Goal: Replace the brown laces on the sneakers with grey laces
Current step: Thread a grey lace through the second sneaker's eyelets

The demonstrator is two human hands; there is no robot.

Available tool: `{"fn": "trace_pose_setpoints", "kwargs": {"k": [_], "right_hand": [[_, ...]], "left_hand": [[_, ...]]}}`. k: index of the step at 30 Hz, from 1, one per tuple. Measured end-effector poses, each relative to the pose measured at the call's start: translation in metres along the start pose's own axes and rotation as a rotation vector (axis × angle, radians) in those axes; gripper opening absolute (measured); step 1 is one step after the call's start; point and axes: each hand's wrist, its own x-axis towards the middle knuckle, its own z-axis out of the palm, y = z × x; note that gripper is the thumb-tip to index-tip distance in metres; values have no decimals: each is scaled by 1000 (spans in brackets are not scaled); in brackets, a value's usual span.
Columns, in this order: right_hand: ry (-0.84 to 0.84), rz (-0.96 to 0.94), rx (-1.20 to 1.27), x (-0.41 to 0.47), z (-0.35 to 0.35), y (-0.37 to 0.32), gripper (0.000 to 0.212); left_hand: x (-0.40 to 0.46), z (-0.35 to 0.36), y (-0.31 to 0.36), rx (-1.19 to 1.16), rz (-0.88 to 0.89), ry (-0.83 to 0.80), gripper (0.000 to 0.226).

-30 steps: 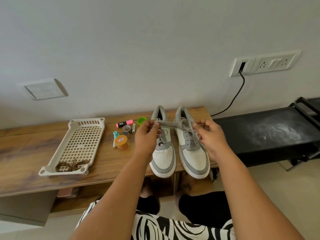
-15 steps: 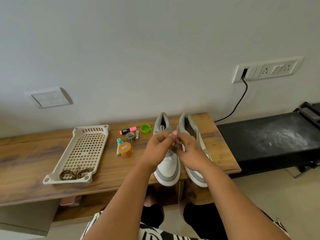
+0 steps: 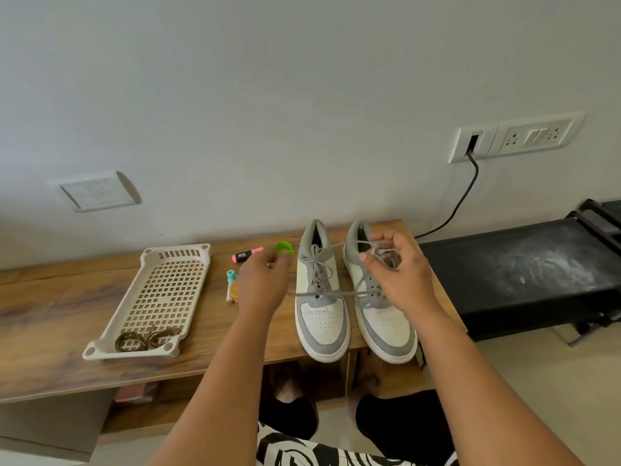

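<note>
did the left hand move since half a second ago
Yes. The left hand has swung left, away from the right hand, off the left sneaker and over the small items beside the tray, pulling a grey lace taut.

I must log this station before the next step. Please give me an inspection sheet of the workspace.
Surface: brown wooden bench, grain visible.
Job's things: two white-and-grey sneakers side by side, toes toward the person; grey lace stretched across both; brown laces coiled in the cream perforated plastic tray.
Clutter: pink highlighter, green cap, teal-capped item.
Grippers: left hand pinches one lace end; right hand grips bunched lace.
Cables: black cable plugged into the white wall socket.
Surroundings: black platform, dusty.
</note>
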Motion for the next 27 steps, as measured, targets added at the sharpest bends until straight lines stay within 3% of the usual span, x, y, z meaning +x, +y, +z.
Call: {"fn": "trace_pose_setpoints", "kwargs": {"k": [1, 2, 4, 7, 10, 12, 16, 19, 21, 24, 27], "right_hand": [[-35, -2, -11, -1, 3, -1, 35], [-89, -11, -32, -3, 5, -1, 42], [-198, -13, -38, -4, 11, 3, 47], [-298, 62, 168, -3, 12, 5, 51], [-396, 145, 320, 1, 3, 6, 66], [-423, 208, 217, 2, -5, 8, 67], [-209, 203, -138, 7, -16, 17, 16], [-9, 204, -121, 11, -20, 18, 6], [-22, 191, -95, 11, -19, 16, 13], [-248, 144, -116, 4, -3, 10, 39], [-349, 118, -50, -3, 15, 1, 33]], "left_hand": [[-1, 4, -4, 241, 114, -33, 17], [-3, 9, -7, 308, 198, -110, 29], [-12, 20, -2, 63, 240, -331, 36], [-26, 32, 8, -242, 128, -570, 20], [-28, 34, 9, -353, 81, -576, 21], [-25, 33, 9, -455, 23, -514, 25], [-18, 24, 10, -505, -11, -300, 20], [-10, 19, 2, -383, 36, -169, 20], [-8, 15, 3, -463, 13, -240, 20], [-17, 14, 12, -714, -30, -533, 21], [-26, 17, 18, -694, 11, -667, 20]]}}
